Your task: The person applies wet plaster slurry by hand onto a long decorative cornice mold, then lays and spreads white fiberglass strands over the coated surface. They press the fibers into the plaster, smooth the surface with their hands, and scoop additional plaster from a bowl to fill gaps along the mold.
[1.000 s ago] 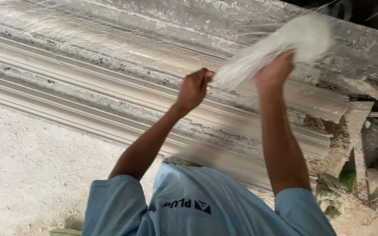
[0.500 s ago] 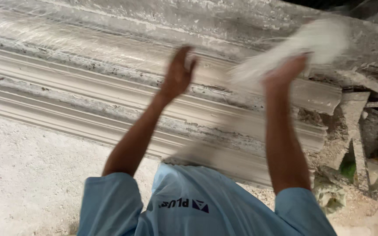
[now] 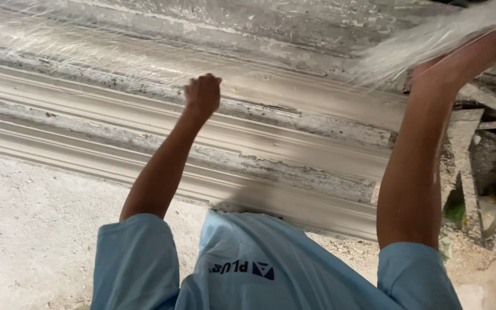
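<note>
A long grey cornice mould (image 3: 271,143) with stepped ridges runs across the view, wet and streaked with plaster. My left hand (image 3: 202,95) is curled into a fist just over its middle ridges; I cannot make out anything in it. Thin white fibre strands (image 3: 58,40) lie spread over the mould's upper left part. My right hand (image 3: 460,57) is raised at the upper right and blurred. It grips a white fibre bundle (image 3: 431,34) that trails left over the mould's far edge. My light blue shirt (image 3: 259,275) fills the bottom.
Rough whitish ground (image 3: 35,229) lies below the mould at the left. Broken plaster slabs and rubble (image 3: 483,166) pile up at the right end, with a small green scrap (image 3: 454,206) among them.
My left hand let go of the bundle's end, opened, then closed into a fist lower on the mould. My right hand carried the fibre bundle further right and up.
</note>
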